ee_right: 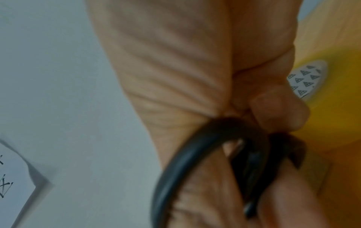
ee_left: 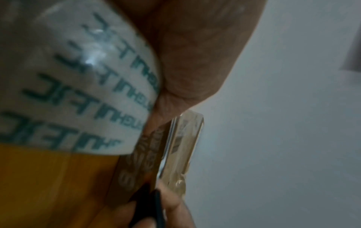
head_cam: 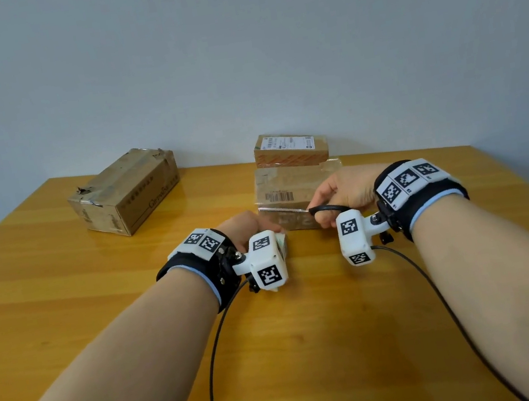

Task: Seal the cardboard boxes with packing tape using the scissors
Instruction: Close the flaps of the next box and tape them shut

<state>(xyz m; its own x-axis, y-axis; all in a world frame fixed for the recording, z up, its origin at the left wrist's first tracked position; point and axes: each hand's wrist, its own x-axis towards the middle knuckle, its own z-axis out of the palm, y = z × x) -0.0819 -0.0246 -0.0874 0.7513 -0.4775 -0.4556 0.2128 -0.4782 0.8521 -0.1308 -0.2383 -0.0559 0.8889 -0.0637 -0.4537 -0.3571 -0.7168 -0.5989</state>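
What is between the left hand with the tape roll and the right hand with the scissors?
In the head view, a stretched strip of clear tape spans from the left hand toward the scissors in the right hand, along the near box.

Right hand (ee_right: 175, 77) close-up, palm filling centre, fingers (ee_right: 279, 112) curled thru black scissors (ee_right: 195, 154) handle loops, yellow table (ee_right: 336, 115) at right w/ white triangle-patterned patch (ee_right: 306, 78), grey wall (ee_right: 58, 77) left, blurred white paper (ee_right: 11, 177) bottom-left corner
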